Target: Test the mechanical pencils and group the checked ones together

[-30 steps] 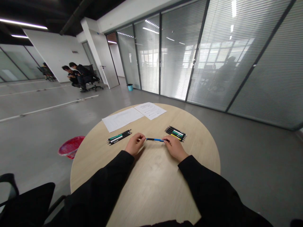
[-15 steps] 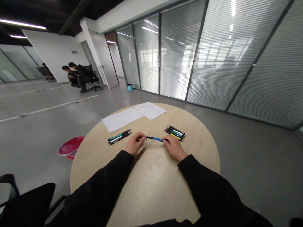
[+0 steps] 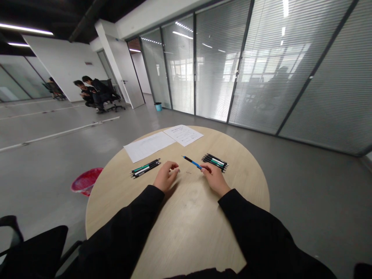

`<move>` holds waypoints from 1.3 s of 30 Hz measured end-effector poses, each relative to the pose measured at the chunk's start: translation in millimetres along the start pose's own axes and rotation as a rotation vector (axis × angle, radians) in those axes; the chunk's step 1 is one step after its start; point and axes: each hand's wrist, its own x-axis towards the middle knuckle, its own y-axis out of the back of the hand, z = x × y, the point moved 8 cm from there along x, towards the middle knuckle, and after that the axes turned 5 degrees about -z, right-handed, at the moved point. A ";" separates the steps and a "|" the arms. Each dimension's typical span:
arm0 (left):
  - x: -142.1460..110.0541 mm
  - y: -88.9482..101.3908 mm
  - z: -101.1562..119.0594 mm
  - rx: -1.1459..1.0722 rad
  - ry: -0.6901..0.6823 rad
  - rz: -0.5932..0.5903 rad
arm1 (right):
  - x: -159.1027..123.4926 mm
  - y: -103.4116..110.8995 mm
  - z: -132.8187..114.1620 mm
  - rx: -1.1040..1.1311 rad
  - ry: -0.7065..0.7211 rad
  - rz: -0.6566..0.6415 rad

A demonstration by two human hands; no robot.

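Fingers of right hand (image 3: pixel 215 179) pinched around lower end of slim blue-and-black mechanical pencil (image 3: pixel 192 162), tip angled away across pale wooden round table (image 3: pixel 186 232). Fingers of left hand (image 3: pixel 165 177) released, loosely curled, just apart from pencil. Beside hands: black, green and white pencil bundle (image 3: pixel 145 168) at left; black, white and yellow pencil bundle (image 3: pixel 215 162) at right. Beyond: two white paper sheets (image 3: pixel 148 146).

Glass partition walls (image 3: pixel 316 66) with blinds (image 3: pixel 212 69) edge the grey floor (image 3: pixel 308 193) under strip lights (image 3: pixel 24 28).
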 end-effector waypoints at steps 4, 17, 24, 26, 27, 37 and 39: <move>-1.4 -17.0 18.1 0.222 -0.173 -0.117 | 0.7 -2.8 4.6 0.068 -0.023 -0.016; 8.4 -51.3 48.2 0.677 -0.332 -0.237 | -0.3 -3.4 -1.0 0.017 0.000 -0.033; 5.9 -58.2 59.2 0.736 -0.385 -0.289 | 0.6 -3.5 -2.2 0.001 0.007 -0.034; 4.1 -58.0 59.8 0.732 -0.389 -0.291 | 0.5 -3.2 -1.6 -0.002 0.004 -0.036; 3.0 -57.2 59.0 0.725 -0.386 -0.291 | 0.5 -2.9 -1.0 -0.003 0.001 -0.035; 1.6 -8.2 5.1 0.174 -0.001 -0.073 | 0.6 0.6 -3.7 -0.103 0.031 -0.018; 2.6 -2.0 -6.3 0.061 0.081 -0.021 | 0.3 1.1 -5.1 -0.134 0.042 -0.023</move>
